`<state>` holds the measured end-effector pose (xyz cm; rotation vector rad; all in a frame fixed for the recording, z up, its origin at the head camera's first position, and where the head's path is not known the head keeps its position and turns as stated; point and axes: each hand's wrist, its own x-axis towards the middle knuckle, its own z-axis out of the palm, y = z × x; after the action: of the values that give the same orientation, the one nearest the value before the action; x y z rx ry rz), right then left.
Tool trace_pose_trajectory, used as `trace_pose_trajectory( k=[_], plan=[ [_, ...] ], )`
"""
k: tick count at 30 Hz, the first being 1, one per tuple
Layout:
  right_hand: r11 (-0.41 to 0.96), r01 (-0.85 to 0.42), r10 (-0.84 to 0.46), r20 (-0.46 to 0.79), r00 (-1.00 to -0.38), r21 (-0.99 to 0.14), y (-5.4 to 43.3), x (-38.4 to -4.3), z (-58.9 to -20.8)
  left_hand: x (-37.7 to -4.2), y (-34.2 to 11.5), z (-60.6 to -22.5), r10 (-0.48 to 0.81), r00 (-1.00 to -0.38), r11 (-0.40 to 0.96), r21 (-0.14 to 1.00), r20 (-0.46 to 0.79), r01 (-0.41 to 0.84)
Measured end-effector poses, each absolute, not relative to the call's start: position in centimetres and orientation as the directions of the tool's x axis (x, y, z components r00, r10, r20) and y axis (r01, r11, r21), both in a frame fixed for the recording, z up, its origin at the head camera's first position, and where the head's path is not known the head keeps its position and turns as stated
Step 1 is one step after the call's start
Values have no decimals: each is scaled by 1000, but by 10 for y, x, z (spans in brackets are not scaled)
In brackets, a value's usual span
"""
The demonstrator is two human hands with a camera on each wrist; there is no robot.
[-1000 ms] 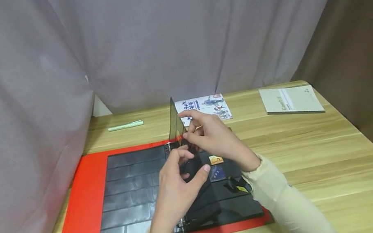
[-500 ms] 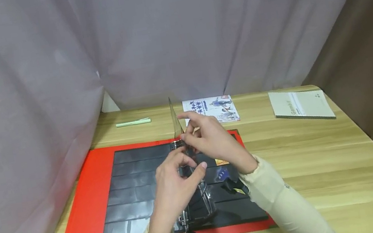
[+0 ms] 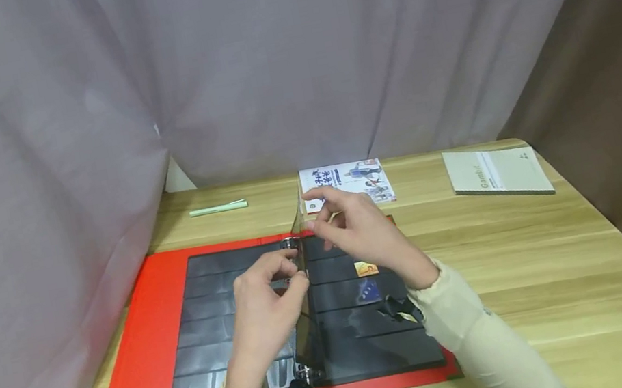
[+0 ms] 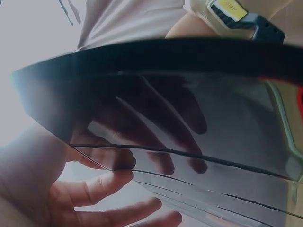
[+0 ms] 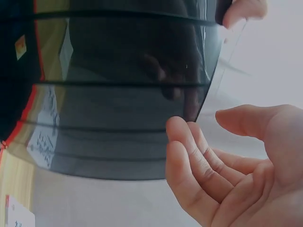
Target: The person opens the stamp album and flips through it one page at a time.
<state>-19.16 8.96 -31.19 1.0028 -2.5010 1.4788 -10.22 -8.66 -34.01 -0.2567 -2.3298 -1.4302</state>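
Observation:
A red ring-binder stamp album (image 3: 130, 371) lies spread on the table, with black pocket pages on both sides. One dark see-through pocket page (image 5: 118, 106) stands up from the rings, almost edge-on in the head view. My left hand (image 3: 264, 320) pinches this page's free edge between thumb and index finger. Farther up the same edge, my right hand (image 3: 358, 231) has its fingertips right at the page, its thumb held apart. An orange stamp (image 3: 366, 268) and a blue stamp (image 3: 368, 291) sit in the right-hand page's pockets.
Behind the album lie a light green pen (image 3: 218, 208) and a white illustrated booklet (image 3: 367, 177), partly hidden by the right hand. A pale "Gambit" book (image 3: 497, 171) is at the back right. Grey curtains (image 3: 263, 64) hang behind the table.
The raised page has swung left from leaning over the right side to nearly upright. My left hand has shifted left with its edge; my right hand has stayed close to the page.

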Motion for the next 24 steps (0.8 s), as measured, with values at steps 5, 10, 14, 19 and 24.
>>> trace_pose_trajectory(
  k=[5, 10, 14, 19, 24],
  plan=[
    [361, -571, -483, 376, -791, -738, 97, -195, -316, -102, -98, -340, -49, -906, 442, 823, 420, 357],
    [379, -523, -433, 353, -829, -763, 108, -197, -322, -101, -104, -340, -43, -897, 462, 805, 439, 372],
    [386, -460, -385, 314, -868, -800, 119, -201, -332, -100, -107, -338, -43, -890, 478, 792, 454, 380],
    [395, -387, -331, 263, -906, -833, 134, -206, -351, -102, -110, -335, -33, -885, 490, 779, 465, 391],
    [437, -349, -296, 234, -926, -829, 153, -213, -372, -106, -113, -332, -23, -876, 498, 765, 482, 408]
  ],
)
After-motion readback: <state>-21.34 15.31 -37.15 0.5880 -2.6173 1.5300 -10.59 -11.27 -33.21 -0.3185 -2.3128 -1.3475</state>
